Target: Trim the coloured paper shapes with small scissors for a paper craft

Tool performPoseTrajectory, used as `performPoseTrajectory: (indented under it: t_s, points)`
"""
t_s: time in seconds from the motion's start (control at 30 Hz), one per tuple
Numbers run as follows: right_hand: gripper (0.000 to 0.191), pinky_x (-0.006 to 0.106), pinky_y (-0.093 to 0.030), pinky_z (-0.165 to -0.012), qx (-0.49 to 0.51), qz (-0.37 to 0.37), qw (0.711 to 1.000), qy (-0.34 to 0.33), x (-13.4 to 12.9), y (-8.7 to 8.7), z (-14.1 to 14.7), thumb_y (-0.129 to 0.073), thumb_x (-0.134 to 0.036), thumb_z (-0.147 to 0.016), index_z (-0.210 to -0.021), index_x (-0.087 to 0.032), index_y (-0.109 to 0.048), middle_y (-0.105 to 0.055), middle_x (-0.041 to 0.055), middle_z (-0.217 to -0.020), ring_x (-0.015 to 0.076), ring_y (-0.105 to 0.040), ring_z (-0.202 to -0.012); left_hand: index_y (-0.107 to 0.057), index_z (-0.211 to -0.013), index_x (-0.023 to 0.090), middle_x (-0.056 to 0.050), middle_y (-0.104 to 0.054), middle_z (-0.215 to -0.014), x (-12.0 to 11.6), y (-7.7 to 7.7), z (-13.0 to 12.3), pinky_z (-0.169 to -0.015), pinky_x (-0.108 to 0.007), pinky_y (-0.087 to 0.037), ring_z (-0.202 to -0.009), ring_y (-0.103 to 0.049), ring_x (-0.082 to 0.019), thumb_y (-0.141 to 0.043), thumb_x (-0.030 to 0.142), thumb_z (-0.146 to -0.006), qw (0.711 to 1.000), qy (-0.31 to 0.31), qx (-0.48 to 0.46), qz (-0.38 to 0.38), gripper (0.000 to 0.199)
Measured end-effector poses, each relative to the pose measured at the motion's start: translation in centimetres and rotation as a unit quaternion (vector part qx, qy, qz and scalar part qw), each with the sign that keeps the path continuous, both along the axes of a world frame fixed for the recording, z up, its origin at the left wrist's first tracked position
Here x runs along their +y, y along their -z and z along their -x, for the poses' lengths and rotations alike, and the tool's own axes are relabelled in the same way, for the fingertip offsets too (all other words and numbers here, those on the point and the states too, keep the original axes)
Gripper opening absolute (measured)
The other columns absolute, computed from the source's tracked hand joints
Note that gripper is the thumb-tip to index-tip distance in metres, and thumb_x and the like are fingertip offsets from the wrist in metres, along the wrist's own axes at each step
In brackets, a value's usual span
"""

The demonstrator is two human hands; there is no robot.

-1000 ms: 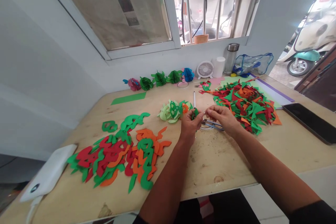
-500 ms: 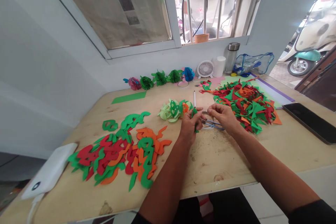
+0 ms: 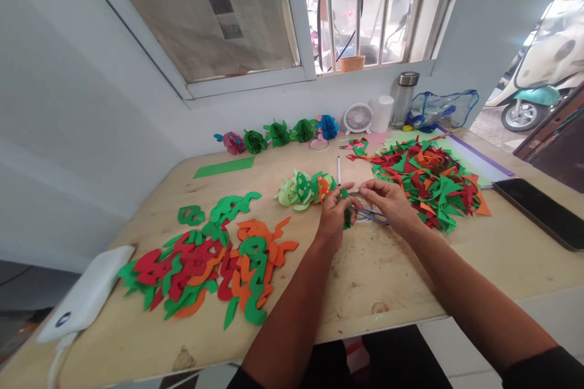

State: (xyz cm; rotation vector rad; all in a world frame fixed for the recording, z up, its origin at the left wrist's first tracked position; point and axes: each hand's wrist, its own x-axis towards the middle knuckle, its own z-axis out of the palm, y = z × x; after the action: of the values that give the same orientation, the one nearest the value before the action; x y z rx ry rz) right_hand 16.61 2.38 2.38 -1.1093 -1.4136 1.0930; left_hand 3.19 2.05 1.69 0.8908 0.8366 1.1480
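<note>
Green paper piece (image 3: 347, 219) pinched in left hand (image 3: 334, 214) above wooden table (image 3: 365, 279), right hand (image 3: 390, 202) just beside, thumb and fingertips drawn close, cannot tell whether clamped on anything.

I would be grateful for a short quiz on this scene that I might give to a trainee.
1. Multiple choice: what colour is the paper held in the left hand?
A) blue
B) green
C) white
2. True or false: in the picture, the white fan stands to the left of the bottle.
3. Count: how many paper figures stand in the row along the wall?

Key:
1. B, green.
2. True; the fan is left of the bottle.
3. Five: one pink, three green and one blue.
</note>
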Motion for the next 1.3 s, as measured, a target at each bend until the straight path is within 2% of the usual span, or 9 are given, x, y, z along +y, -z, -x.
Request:
performPoseTrajectory:
  t_s: [0.07,0.17,0.4,0.5,0.7,0.83,1.03,1.17,1.3]
  points:
    - [0.027,0.024,-0.04,-0.053,0.019,0.011,0.999,-0.042,-0.3,-0.3,0.3,-0.06,-0.045,-0.075,-0.073,-0.018,-0.059,-0.055,-0.0013,-0.059,0.0122,-0.052,-0.056,-0.049,-0.119,0.017,0.006,-0.055,-0.054,-0.1,0.1,-0.2,-0.04,-0.019,-0.028,-0.036,-0.044,-0.007,-0.062,0.028,-0.064,1.0,-0.008,-0.001,0.0,0.057]
    - [0.027,0.024,-0.04,-0.05,0.047,0.024,0.996,-0.074,-0.8,-0.8,0.7,-0.06,-0.044,-0.075,-0.075,-0.018,-0.059,-0.051,-0.0035,-0.055,0.0114,-0.051,-0.051,-0.05,-0.121,0.019,0.007,-0.051,-0.054,-0.2,0.3,-0.5,-0.042,-0.019,-0.032,-0.04,-0.045,-0.007,-0.062,0.028,-0.067,0.999,-0.03,0.01,0.002,0.056]
    - [0.032,0.022,-0.035,-0.044,0.027,0.03,0.998,-0.05,-0.9,-1.2,0.9,-0.061,-0.045,-0.074,-0.061,-0.016,-0.057,-0.045,-0.0052,-0.046,0.0081,-0.043,-0.044,-0.057,-0.115,0.022,0.002,-0.06,-0.074,-0.2,0.8,-0.8,-0.045,-0.018,-0.034,-0.052,-0.05,-0.007,-0.062,0.023,-0.067,0.999,-0.031,0.016,-0.004,0.048]
    - [0.03,0.022,-0.033,-0.045,0.026,0.031,0.999,-0.029,-0.7,-0.9,0.7,-0.062,-0.044,-0.072,-0.062,-0.016,-0.059,-0.048,-0.0043,-0.049,0.0076,-0.041,-0.045,-0.059,-0.111,0.021,0.0,-0.063,-0.082,-0.2,0.7,-0.8,-0.048,-0.018,-0.037,-0.058,-0.055,-0.008,-0.066,0.022,-0.063,0.999,-0.033,0.01,-0.016,0.049]
    - [0.025,0.024,-0.037,-0.052,0.003,0.007,1.0,0.023,0.2,0.6,0.0,-0.063,-0.041,-0.071,-0.067,-0.017,-0.066,-0.056,-0.0018,-0.058,0.0102,-0.047,-0.054,-0.064,-0.083,0.015,-0.001,-0.065,-0.072,-0.2,0.0,-0.6,-0.059,-0.021,-0.043,-0.061,-0.058,-0.01,-0.073,0.024,-0.056,0.997,-0.081,-0.006,-0.014,0.03]
    - [0.024,0.024,-0.039,-0.055,-0.024,-0.006,0.999,0.048,0.4,0.9,-0.2,-0.062,-0.039,-0.072,-0.067,-0.016,-0.067,-0.06,0.0001,-0.062,0.0116,-0.05,-0.057,-0.064,-0.068,0.014,0.001,-0.063,-0.063,-0.2,-0.2,-0.5,-0.061,-0.022,-0.044,-0.056,-0.055,-0.009,-0.074,0.027,-0.055,0.994,-0.108,-0.002,-0.021,0.02]
    - [0.026,0.024,-0.038,-0.052,-0.049,-0.012,0.998,0.049,0.2,0.5,0.0,-0.059,-0.04,-0.072,-0.065,-0.016,-0.066,-0.06,0.0009,-0.06,0.0121,-0.05,-0.055,-0.064,-0.064,0.013,0.001,-0.062,-0.059,-0.2,0.1,-0.4,-0.058,-0.02,-0.044,-0.052,-0.053,-0.007,-0.075,0.028,-0.055,0.995,-0.1,-0.001,-0.024,0.02]
    - [0.026,0.024,-0.038,-0.052,-0.053,-0.013,0.997,0.053,0.1,0.3,0.0,-0.059,-0.041,-0.072,-0.067,-0.016,-0.066,-0.061,0.0014,-0.062,0.0123,-0.05,-0.056,-0.063,-0.063,0.013,0.001,-0.062,-0.058,-0.1,0.1,-0.4,-0.054,-0.019,-0.042,-0.052,-0.054,-0.008,-0.077,0.029,-0.052,0.996,-0.087,-0.013,0.004,0.024]
    - [0.025,0.024,-0.038,-0.051,-0.054,-0.008,0.997,0.054,0.0,0.2,0.1,-0.06,-0.04,-0.072,-0.07,-0.016,-0.066,-0.061,0.0013,-0.062,0.0119,-0.049,-0.055,-0.063,-0.065,0.013,0.0,-0.062,-0.057,-0.1,0.1,-0.5,-0.052,-0.02,-0.04,-0.052,-0.055,-0.009,-0.074,0.031,-0.055,0.996,-0.082,-0.014,0.028,0.023]
